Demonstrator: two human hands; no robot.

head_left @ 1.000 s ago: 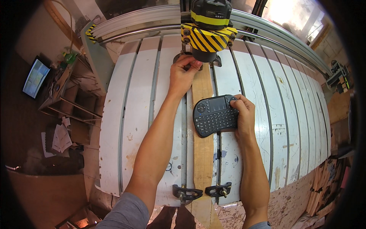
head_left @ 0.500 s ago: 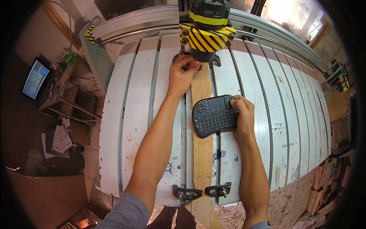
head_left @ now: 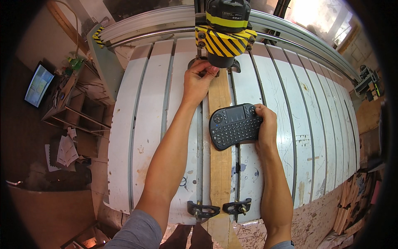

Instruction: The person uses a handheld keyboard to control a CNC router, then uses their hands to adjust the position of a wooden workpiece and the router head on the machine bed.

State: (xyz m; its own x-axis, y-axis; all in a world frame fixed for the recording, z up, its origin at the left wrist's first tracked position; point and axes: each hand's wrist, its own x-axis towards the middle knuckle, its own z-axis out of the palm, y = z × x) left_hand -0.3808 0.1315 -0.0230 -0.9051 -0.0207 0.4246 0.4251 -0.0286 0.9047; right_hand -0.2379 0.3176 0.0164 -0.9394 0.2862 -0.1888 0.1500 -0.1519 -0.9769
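A black mini wireless keyboard [head_left: 235, 126] with a small touchpad is gripped at its right end by my right hand [head_left: 267, 124], the thumb at the upper right corner. It hangs over a long wooden board [head_left: 221, 174] that lies lengthwise on the white slotted bed. At the board's far end, my left hand [head_left: 200, 79] is closed in a pinch just under the spindle head [head_left: 222, 61] of a CNC router. What the pinching fingers hold, if anything, is hidden. The yellow-and-black striped spindle mount [head_left: 226, 40] stands right above them.
Two black clamps [head_left: 203, 210] [head_left: 237, 206] flank the board's near end, and another clamp [head_left: 236, 66] shows at the far end. Behind runs the metal gantry rail [head_left: 153, 35]. A lit monitor [head_left: 39, 85] stands at the left, and wood offcuts [head_left: 348, 207] are stacked at the lower right.
My right thumb has slid off the keys towards the keyboard's right edge. The left hand has stayed where it was under the spindle.
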